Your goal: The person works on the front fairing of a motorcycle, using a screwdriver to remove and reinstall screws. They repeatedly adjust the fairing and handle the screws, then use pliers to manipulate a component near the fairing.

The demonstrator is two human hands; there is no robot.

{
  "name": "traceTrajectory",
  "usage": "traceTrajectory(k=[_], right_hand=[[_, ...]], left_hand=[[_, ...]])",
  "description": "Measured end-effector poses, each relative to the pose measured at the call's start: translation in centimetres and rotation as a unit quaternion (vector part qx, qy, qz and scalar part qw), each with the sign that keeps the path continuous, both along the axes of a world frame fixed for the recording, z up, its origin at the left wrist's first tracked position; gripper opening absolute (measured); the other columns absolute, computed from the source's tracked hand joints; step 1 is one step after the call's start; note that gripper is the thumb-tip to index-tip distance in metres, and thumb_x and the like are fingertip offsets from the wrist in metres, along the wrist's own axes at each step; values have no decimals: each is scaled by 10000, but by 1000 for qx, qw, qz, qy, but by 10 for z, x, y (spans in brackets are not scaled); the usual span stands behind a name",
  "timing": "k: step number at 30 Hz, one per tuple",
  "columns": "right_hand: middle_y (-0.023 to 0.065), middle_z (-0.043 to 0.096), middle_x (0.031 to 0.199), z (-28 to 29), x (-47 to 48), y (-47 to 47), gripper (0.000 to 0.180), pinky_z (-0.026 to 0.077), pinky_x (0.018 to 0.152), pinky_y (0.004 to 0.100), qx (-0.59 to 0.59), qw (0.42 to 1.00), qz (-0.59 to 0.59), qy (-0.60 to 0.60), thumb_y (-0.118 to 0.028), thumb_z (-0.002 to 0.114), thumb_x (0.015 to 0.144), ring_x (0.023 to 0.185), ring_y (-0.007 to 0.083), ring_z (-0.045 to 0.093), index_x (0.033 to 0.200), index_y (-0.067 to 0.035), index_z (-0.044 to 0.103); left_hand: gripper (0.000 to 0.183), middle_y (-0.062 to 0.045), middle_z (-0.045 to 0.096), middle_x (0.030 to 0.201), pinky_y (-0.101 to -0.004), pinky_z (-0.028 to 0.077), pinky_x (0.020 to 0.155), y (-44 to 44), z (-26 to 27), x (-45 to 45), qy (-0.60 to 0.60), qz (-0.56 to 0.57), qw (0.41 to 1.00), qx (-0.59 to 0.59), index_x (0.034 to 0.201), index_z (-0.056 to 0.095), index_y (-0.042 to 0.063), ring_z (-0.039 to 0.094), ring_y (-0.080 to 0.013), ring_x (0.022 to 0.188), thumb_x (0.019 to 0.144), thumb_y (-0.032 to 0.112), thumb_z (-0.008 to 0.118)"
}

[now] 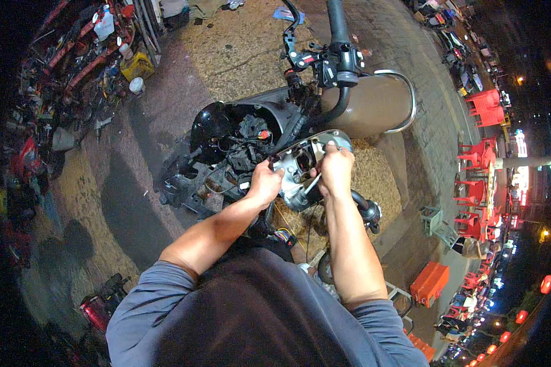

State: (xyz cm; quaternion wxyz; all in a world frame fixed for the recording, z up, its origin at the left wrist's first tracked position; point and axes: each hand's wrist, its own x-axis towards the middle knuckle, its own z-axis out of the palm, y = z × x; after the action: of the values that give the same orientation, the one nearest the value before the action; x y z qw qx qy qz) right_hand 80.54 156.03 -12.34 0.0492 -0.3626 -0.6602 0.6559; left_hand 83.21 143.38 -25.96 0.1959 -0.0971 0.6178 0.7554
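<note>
A silver-grey housing (294,172) with openings, probably a scooter cover, is held between my two hands beside the handlebar stem. My left hand (263,186) grips its left edge, thumb on top. My right hand (336,169) is closed around its right side. A pale narrow strip (312,184) runs beneath the right fingers; I cannot tell whether it is a tool or part of the housing. Left of the housing, the stripped scooter body (229,151) shows exposed wiring and a red connector (263,135). The handlebar (337,23) carries a switch block and brake lever.
A brown fender (372,105) with a chrome rim lies beyond the handlebar. Cluttered parts and a yellow container (137,67) stand at upper left. Coloured wires (283,235) hang near my body. A red box (429,283) and red chairs (470,192) are at the right, with people farther off.
</note>
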Motion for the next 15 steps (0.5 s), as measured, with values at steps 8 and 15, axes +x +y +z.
traceTrajectory(k=[8,15], right_hand=[[123,673,847,-9,17,63,230,481,747,330,374,880,294,9,-169,559,977,782,191,602,1106,5,636],[265,676,961,2,2,80,259,523,808,437,417,818,396,3,-226,610,936,924,412,670,1124,-59,669]], left_hand=[[306,-15,679,994,-295,476,790,1,-2,0,-37,22,997,62,1166,637,28,582,-119,833,872,-26,576],[262,-15,676,955,-297,481,747,3,-4,4,-34,18,999,-1,1111,666,31,579,-126,797,869,-13,577]])
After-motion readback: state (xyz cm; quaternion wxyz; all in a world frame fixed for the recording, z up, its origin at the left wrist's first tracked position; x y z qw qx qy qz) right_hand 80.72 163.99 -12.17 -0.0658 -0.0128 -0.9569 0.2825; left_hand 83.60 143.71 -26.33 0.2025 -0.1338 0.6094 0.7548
